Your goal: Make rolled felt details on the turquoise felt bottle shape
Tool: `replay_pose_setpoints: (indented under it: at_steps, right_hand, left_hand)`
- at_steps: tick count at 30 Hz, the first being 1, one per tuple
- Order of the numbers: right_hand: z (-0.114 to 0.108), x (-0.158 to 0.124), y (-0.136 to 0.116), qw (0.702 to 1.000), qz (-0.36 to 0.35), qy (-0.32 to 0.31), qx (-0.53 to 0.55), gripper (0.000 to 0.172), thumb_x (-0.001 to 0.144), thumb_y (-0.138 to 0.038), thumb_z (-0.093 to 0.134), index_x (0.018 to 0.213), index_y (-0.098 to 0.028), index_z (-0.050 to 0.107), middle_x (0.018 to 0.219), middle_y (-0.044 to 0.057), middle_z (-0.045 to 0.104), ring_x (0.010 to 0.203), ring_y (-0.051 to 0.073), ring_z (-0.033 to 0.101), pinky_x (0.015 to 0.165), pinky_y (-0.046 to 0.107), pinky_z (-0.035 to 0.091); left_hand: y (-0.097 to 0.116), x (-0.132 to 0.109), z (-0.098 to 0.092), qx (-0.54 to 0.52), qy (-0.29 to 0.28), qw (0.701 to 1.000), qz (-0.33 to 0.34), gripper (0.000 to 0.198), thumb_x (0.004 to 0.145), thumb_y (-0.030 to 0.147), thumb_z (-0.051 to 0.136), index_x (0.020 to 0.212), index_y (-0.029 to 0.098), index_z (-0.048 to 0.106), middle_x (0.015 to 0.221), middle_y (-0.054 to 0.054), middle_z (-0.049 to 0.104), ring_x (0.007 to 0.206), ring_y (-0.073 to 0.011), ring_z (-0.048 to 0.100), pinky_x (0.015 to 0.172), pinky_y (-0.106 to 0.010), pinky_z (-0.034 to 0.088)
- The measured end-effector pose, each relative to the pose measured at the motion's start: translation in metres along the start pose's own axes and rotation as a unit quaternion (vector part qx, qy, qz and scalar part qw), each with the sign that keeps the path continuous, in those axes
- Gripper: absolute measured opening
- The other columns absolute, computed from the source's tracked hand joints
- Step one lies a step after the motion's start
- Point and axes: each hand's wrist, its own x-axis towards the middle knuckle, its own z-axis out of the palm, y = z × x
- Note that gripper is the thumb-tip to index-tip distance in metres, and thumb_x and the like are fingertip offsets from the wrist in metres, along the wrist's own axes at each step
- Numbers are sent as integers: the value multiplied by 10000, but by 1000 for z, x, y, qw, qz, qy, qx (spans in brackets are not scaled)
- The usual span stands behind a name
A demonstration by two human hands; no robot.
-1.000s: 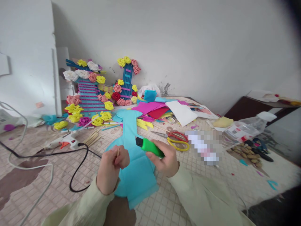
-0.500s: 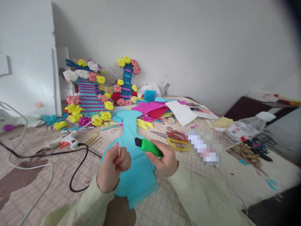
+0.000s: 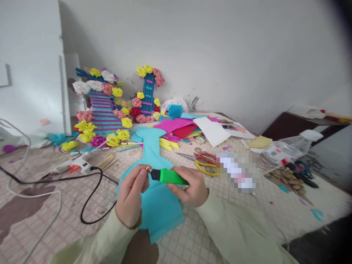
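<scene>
Glue gun [image 3: 82, 161]: it lies well to the left of the left hand [image 3: 132, 190], its black cord [image 3: 82, 212] curling back toward our wrist.
Wooden sticks [image 3: 107, 161]: we see a loose bundle beyond the left hand, off to its left.
Flower-trimmed frames [image 3: 103, 110]: two stand beyond both hands, ahead and to the left.
Left hand: the fingers are curled in, thumb and forefinger pinched tight on a small pale piece.
Pale piece [image 3: 148, 169]: it pokes out at the left fingertips, on the side facing the right hand [image 3: 191, 185]; it is too small for us to read its long axis.
Green tool [image 3: 172, 176]: its long axis runs sideways between our hands, the black nose pointing left at the pale piece; whether they touch or sit just apart we cannot tell. The left hand is nearer to that meeting point.
Blue sheet [image 3: 162, 205]: it lies under and between our hands, long side running away from us.
Right hand: it is wrapped around the green body, thumb below, fingers over the top.
Scissors [image 3: 197, 158]: they lie beyond the right hand, slightly to its right.
Bottle [image 3: 291, 148]: clear plastic, well to the right of both hands.
Tabletop [image 3: 189, 234]: tile-patterned, with brown patches, it spreads beneath our hands.
Wall [image 3: 192, 55]: pale and scuffed, it rises beyond them.
</scene>
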Motion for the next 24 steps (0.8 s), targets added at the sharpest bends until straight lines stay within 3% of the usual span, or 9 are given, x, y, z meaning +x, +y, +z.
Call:
replay_pose_setpoints:
  at_steps: [7,24]
  right_hand:
    - [-1,-1,0,1000,-8,-2,-29,284,765,-381,551,908,-139,585,726,64,645,637,172,603,583,279,468]
    - [0,-1,-1,999,-14,7,-44,305,765,-413,537,901,-146,594,667,46,631,590,161,593,547,268,458]
  left_hand:
    - [0,-3,1,103,1,993,52,247,849,338,393,800,164,561,526,44,361,485,-103,346,446,-244,261]
    - [-4,-6,-6,191,4,975,111,232,873,291,367,814,179,562,572,27,430,509,-112,394,468,-241,308]
